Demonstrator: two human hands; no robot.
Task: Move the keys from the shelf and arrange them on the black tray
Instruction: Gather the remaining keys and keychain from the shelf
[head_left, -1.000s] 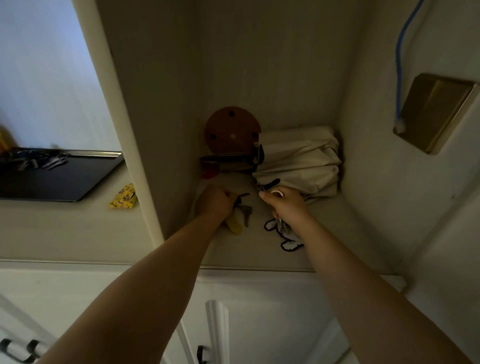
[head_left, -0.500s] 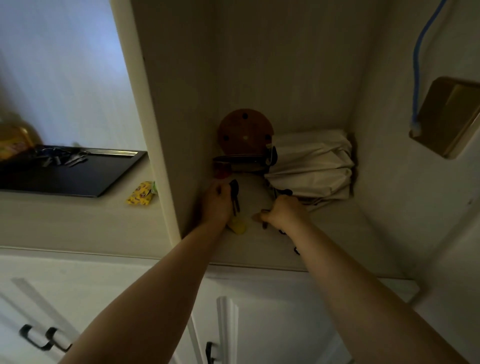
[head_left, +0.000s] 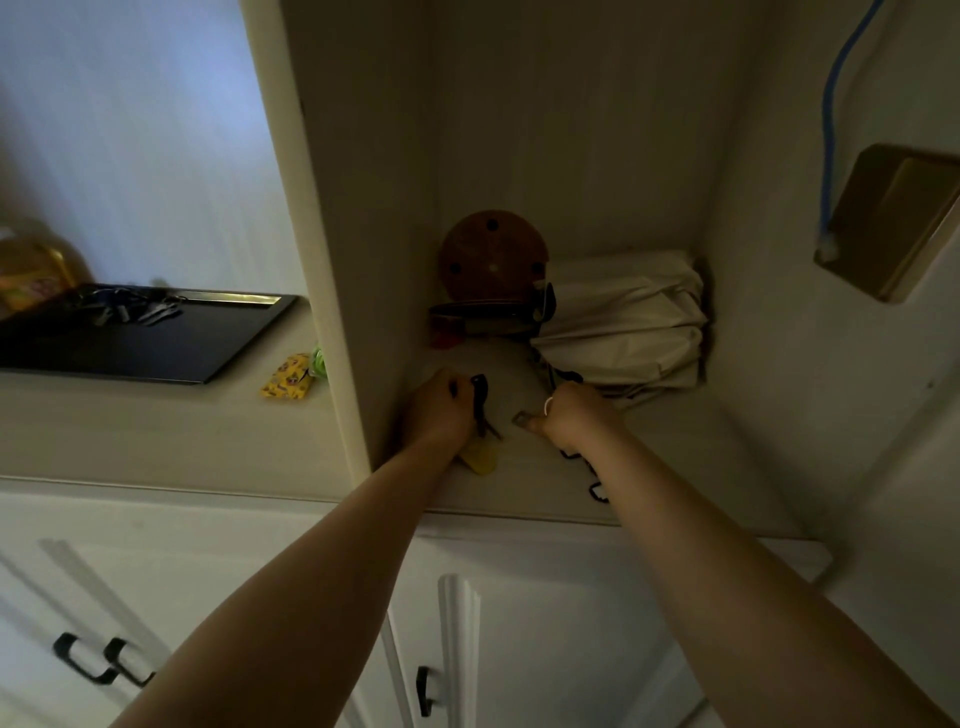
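Both arms reach into the shelf (head_left: 649, 457), the pick-up step of the job: the left hand (head_left: 439, 410), near the shelf's left wall, is closed around a bunch of keys (head_left: 480, 402) with a yellow tag (head_left: 480, 457), while the right hand (head_left: 574, 415), mid-shelf, pinches a small key (head_left: 521, 418), cords trailing beneath. The dark key in the left fist runs roughly front to back, its tip toward the shelf's front edge. Next, both loads likely must clear the divider and travel left to the black tray (head_left: 156, 348), where other keys (head_left: 130, 306) already lie at its far edge.
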